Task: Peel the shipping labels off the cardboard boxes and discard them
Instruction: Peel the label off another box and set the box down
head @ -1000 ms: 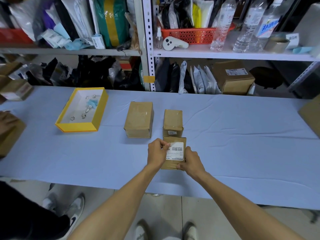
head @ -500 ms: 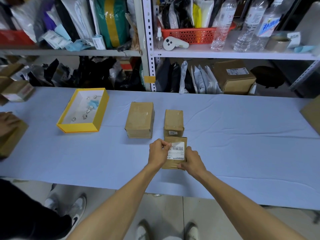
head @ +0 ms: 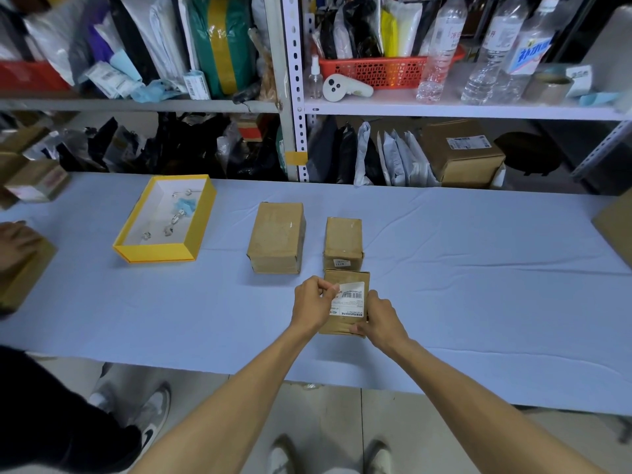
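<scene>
Where the shipping label (head: 352, 301) sits: on the top face of the held box (head: 342, 326), mostly stuck down, with its far-left corner raised.
Left hand (head: 313, 302): thumb and forefinger pinch that raised corner.
Right hand (head: 379, 318): fingers curl round the held box's right side and near corner, bracing it on the table (head: 478, 285).
Peel direction: probably best drawn low and diagonally toward the held box's near-right corner, folded back over itself, not pulled straight up.
Pace: slow and even. A jerk would likely tear the paper or strip the cardboard skin.
Brace: the right hand should press down as the left pulls, or the light box will lift with the label.
Regrip: once more of the label is free, pinch closer to the peel line.
Small box (head: 343, 241): touching or just behind the held box, with a small sticker on its near face.
Larger box (head: 277, 237): behind and left of the held box, with no label showing.
Yellow tray (head: 154, 256): well left of the held box. It holds small scraps, so it may be the discard spot.
</scene>
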`<state>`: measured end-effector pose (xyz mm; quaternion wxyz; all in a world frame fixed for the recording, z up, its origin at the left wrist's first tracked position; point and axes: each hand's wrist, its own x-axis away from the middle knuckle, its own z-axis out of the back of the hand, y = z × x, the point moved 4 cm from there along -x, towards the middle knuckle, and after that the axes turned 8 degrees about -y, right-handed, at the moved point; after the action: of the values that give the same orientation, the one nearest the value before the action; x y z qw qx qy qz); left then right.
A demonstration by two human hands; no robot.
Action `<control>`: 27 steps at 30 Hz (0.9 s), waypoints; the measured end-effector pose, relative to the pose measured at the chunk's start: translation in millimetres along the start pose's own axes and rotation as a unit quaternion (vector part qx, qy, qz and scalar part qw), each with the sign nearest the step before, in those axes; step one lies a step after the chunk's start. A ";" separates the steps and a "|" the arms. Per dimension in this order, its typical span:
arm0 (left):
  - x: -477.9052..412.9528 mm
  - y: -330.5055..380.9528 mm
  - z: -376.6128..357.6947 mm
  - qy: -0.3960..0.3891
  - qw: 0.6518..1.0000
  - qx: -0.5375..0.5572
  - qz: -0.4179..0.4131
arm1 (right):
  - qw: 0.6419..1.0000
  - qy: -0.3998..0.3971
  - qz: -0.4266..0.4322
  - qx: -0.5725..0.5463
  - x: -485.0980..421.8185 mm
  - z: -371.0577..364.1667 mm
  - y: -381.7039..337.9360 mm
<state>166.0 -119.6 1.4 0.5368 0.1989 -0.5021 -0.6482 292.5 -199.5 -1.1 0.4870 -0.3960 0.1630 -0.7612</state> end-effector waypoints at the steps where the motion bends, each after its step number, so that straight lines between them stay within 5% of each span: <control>1: 0.8 0.2 0.5 0.000 1.000 0.000 0.001 | 1.000 -0.001 0.001 0.003 0.1 -0.1 0.0; 27: 6.5 3.0 3.8 0.015 0.999 0.032 0.018 | 1.000 0.000 -0.005 0.010 0.7 -0.8 -0.1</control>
<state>162.2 -123.5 7.4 0.5493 0.2170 -0.5176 -0.6191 291.7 -200.2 -1.3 0.4868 -0.3917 0.1533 -0.7656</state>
